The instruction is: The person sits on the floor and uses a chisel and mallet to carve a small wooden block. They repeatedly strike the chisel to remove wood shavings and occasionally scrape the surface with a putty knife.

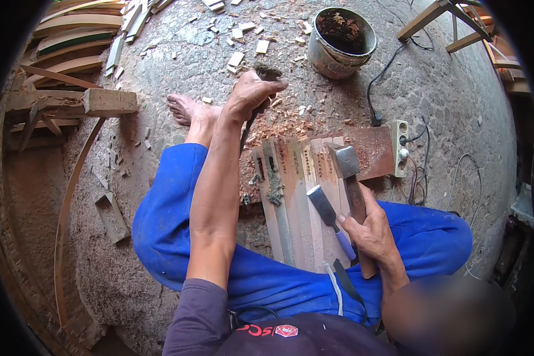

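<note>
My left hand (252, 95) is out ahead over the floor, closed round a dark thing (268, 72) with a rough, greenish-brown end; its kind is unclear. In front of my lap my right hand (374, 234) grips a hammer (355, 199) by its wooden handle, metal head up. Under the thumb of that hand is a chisel (323, 204) with a wide steel blade and a purple handle, slanting over the boards. Several long wooden boards (302, 219) lie side by side between my legs, with rows of small dark slots near their far ends. Grey-green shavings (275, 193) rest on the left ones.
A worn bucket (340, 50) stands beyond the boards. To the right lie a power strip (400, 148) with plugs and a black cable (371, 89). Wood offcuts (236, 59) and chips litter the floor. Curved wooden pieces (77, 38) and a beam (110, 102) are at left.
</note>
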`<state>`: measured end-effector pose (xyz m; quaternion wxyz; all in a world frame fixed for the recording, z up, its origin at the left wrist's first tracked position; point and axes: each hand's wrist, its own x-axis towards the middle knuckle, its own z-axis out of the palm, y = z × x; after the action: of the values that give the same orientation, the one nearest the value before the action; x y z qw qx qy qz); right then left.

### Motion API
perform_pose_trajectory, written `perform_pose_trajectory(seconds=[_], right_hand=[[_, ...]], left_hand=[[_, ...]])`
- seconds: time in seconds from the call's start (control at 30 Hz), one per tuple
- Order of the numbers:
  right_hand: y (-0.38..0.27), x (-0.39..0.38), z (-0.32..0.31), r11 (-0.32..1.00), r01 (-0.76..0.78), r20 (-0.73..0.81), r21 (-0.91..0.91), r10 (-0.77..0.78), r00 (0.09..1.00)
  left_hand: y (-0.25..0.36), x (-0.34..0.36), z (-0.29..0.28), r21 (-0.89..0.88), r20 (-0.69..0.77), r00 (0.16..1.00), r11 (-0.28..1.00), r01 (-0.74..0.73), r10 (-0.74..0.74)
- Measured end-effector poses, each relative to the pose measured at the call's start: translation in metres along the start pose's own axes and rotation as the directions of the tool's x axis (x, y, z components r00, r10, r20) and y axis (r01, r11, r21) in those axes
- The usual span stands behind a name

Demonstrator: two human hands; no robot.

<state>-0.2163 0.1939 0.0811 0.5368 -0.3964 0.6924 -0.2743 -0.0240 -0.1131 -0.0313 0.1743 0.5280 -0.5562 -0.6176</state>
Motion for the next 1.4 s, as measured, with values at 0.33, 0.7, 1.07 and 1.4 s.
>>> perform_pose_trajectory(seconds=[0.33,0.7,1.07,1.4], right_hand=[[0.012,0.025,0.037,0.997,0.043,0.078,0.065,-0.049,0.996],[0.028,0.029,0.041,0.99,-0.061,0.13,0.123,0.045,0.99],[0.023,0.027,0.038,0.99,-0.073,0.152,0.122,0.054,0.987],[0.024,0.028,0.039,0.99,-0.077,0.147,0.118,0.059,0.987]], left_hand=[[0.05,-0.11,0.023,0.332,-0.388,0.615,0.727,-0.601,0.686],[0.025,-0.136,0.044,0.5,-0.509,0.367,0.615,-0.61,0.778],[0.017,-0.13,0.047,0.413,-0.526,0.441,0.672,-0.615,0.727],[0.007,-0.121,0.044,0.329,-0.522,0.548,0.747,-0.578,0.654]])
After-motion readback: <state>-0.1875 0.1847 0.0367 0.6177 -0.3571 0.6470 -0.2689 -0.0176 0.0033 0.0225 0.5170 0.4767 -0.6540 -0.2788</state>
